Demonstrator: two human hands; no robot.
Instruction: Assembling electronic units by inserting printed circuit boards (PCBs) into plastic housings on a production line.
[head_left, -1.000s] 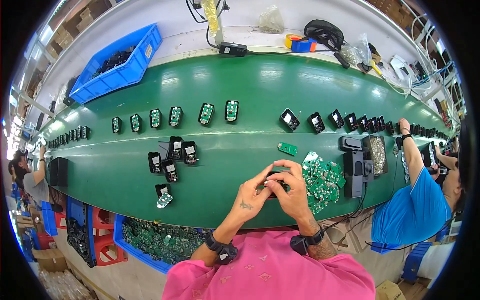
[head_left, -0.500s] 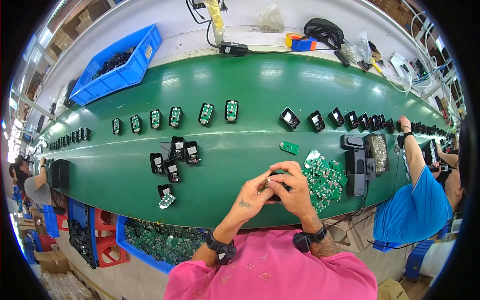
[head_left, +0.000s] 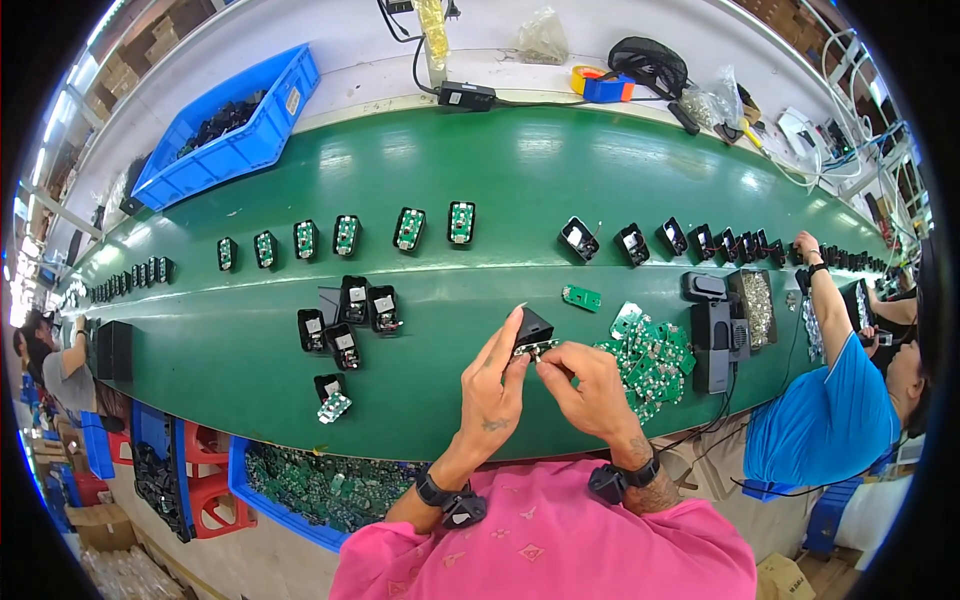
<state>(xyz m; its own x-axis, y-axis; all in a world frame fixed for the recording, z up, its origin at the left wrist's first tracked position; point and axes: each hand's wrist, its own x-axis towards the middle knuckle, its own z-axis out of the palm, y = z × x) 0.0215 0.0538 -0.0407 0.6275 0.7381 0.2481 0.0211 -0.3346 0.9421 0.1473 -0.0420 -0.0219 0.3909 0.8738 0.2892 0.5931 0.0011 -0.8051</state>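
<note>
My left hand (head_left: 492, 388) holds a small black plastic housing (head_left: 534, 325) tilted on its side, with a green circuit board (head_left: 531, 349) at its open face. The fingers of my right hand (head_left: 585, 385) are pinched at the board's near edge, on a tiny part I cannot make out. Just right of my right hand lies a heap of loose green circuit boards (head_left: 650, 360). A single green board (head_left: 581, 297) sits apart beyond the heap. To the left stand several black housings (head_left: 343, 345) in a cluster, and a nearer one has a board (head_left: 334, 406) leaning out of it.
Housings with boards (head_left: 347, 236) form a row at the far left; open housings (head_left: 633, 242) continue rightward toward a co-worker's arm (head_left: 827, 310). A grey device (head_left: 711, 345) and a box of small metal parts (head_left: 757, 308) border the heap. Blue bins (head_left: 215, 140) stand behind and below the green table (head_left: 480, 160).
The housing has been turned and raised, so its black side and the board's edge now show. My left fingers have straightened along it, and my right hand has shifted slightly right.
</note>
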